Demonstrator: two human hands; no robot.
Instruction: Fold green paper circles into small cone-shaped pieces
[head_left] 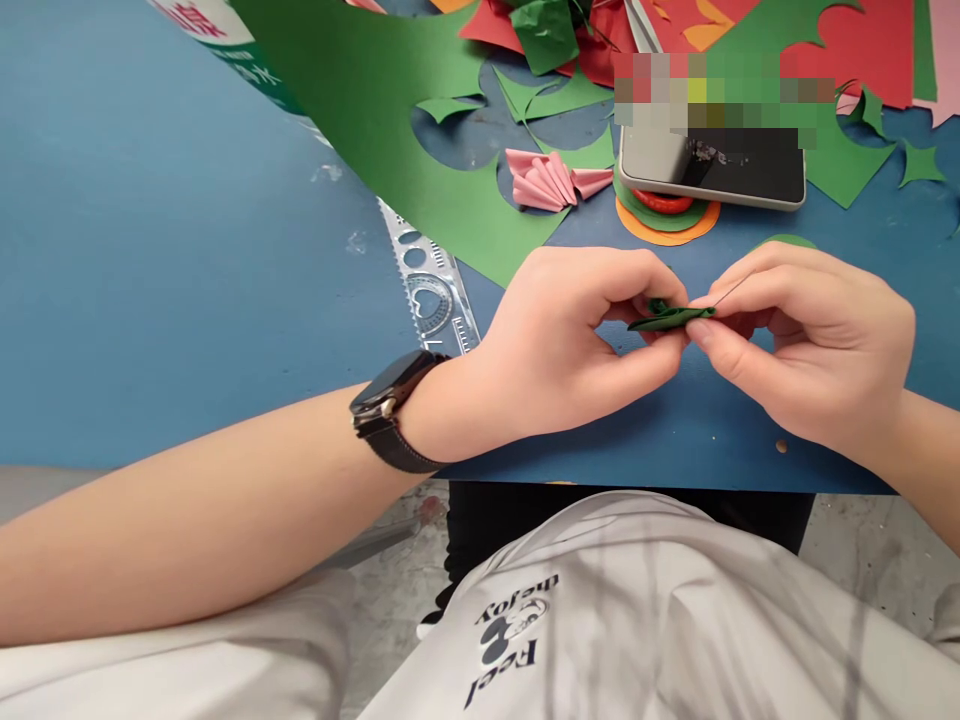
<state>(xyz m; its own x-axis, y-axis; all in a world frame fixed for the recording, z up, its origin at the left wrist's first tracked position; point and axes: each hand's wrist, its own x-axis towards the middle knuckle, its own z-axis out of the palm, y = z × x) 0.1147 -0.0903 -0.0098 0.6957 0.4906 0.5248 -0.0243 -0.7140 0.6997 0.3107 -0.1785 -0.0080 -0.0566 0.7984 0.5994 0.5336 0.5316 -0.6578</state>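
I get a fairly bright, even view, with the blue table paler at left and deeper in tone near my hands. My left hand and right hand look reasonably sharp, while fine folds in the green paper merge darkly. I see glare on the phone and ruler, soft shading across the shirt, and blocky pixelation covering a strip at upper right.

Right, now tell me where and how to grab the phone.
Take the phone by its near right corner, coming from the near side, thumb on top, fingers underneath. Its left part overlaps a red ring and round paper pieces, so the right end looks raised off the table, likely leaving finger room.
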